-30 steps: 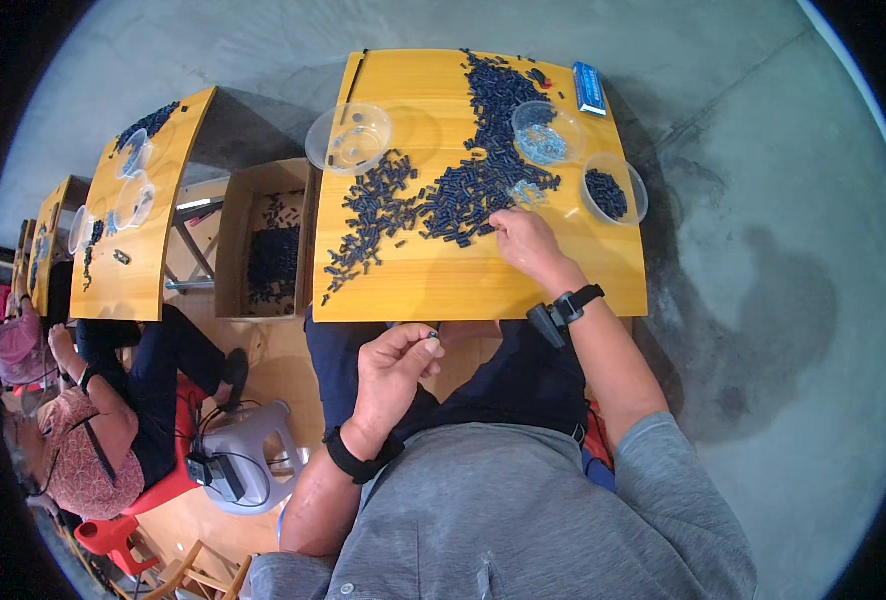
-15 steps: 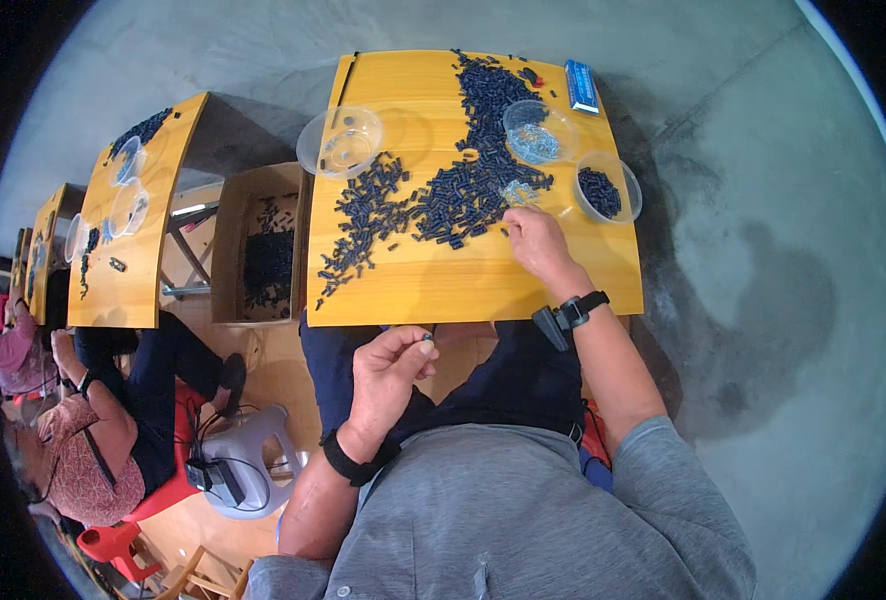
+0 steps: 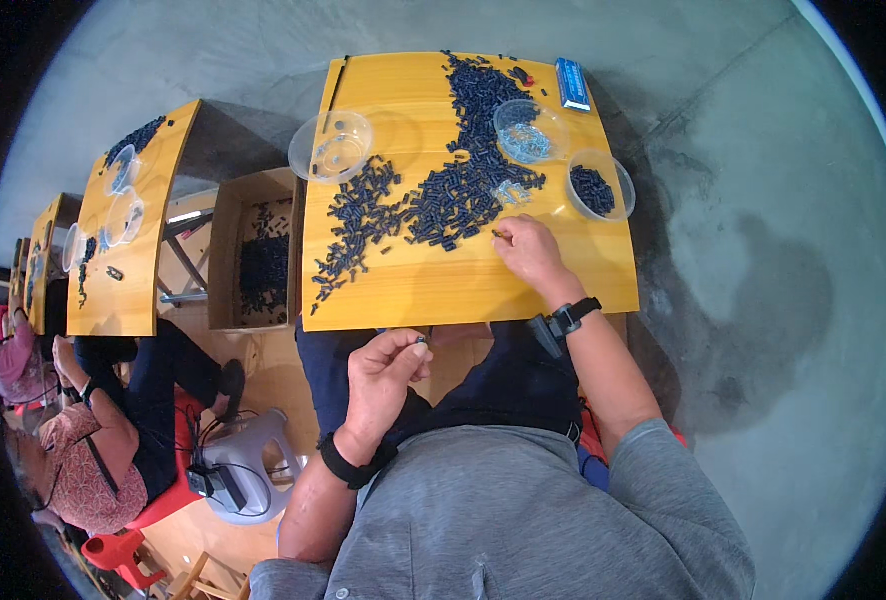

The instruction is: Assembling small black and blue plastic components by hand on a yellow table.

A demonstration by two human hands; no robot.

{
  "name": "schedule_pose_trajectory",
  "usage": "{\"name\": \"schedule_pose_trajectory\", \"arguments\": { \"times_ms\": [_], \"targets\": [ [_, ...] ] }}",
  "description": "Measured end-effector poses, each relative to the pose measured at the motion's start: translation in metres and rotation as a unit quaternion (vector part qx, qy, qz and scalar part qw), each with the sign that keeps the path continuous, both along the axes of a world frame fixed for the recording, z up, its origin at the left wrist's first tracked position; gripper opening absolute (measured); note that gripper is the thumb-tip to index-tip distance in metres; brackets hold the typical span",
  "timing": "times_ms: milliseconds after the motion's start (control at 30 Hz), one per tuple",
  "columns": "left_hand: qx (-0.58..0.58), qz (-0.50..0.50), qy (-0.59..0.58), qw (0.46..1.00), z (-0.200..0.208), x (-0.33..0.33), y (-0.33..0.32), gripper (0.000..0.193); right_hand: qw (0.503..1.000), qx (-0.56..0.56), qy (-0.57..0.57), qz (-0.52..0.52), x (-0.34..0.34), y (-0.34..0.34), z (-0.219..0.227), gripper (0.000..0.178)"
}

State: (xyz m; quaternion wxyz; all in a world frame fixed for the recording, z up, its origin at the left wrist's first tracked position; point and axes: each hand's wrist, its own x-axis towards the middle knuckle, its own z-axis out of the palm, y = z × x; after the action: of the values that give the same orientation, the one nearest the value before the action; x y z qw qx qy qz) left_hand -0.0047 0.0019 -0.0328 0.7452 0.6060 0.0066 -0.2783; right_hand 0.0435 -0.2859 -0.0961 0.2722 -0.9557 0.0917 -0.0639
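Just off the table's near edge, my left hand (image 3: 385, 378) pinches a small black tube-like piece (image 3: 421, 340) between thumb and fingertips. My right hand (image 3: 533, 252) is over the yellow table (image 3: 443, 295), thumb and fingers pressed together. Whatever those fingertips hold is too small to make out. Close beyond them lies a large spread of black tube-like pieces (image 3: 453, 205), with a little heap of tiny pale bits (image 3: 510, 193) at its edge. More tiny bluish bits fill part of a clear bowl (image 3: 531, 132) farther back.
Another clear bowl (image 3: 611, 187) at the table's right holds black pieces; a third (image 3: 331, 147) stands at the left edge. A blue box (image 3: 572, 85) lies back right. Left of the table is a cardboard box (image 3: 225, 255) of black pieces. Another person (image 3: 103, 450) sits farther left.
My right hand has shifted slightly toward me from beside the pale bits. My left hand keeps its pinch in nearly the same place. The whole view has moved a little.
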Motion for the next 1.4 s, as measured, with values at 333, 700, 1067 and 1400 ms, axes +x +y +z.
{"name": "schedule_pose_trajectory", "arguments": {
  "times_ms": [333, 700, 1067, 1400],
  "targets": [
    [-0.043, 0.001, -0.036, 0.998, 0.014, 0.003, 0.000, 0.010, 0.993, 0.082, -0.080, 0.006, 0.000, 0.008, -0.006, 0.008],
    [-0.068, -0.003, -0.082, 0.994, 0.026, 0.009, 0.004, 0.011, 0.884, 0.443, 0.065, 0.134, -0.022, 0.081, 0.119, 0.010],
    [-0.098, -0.013, -0.074, 0.992, 0.031, 0.008, 0.008, 0.015, 0.792, 0.563, 0.105, 0.212, -0.035, 0.104, 0.132, 0.012],
    [-0.117, -0.019, -0.065, 0.991, 0.031, 0.008, 0.008, 0.015, 0.795, 0.554, 0.106, 0.224, -0.037, 0.107, 0.133, 0.017]
  ]
}}
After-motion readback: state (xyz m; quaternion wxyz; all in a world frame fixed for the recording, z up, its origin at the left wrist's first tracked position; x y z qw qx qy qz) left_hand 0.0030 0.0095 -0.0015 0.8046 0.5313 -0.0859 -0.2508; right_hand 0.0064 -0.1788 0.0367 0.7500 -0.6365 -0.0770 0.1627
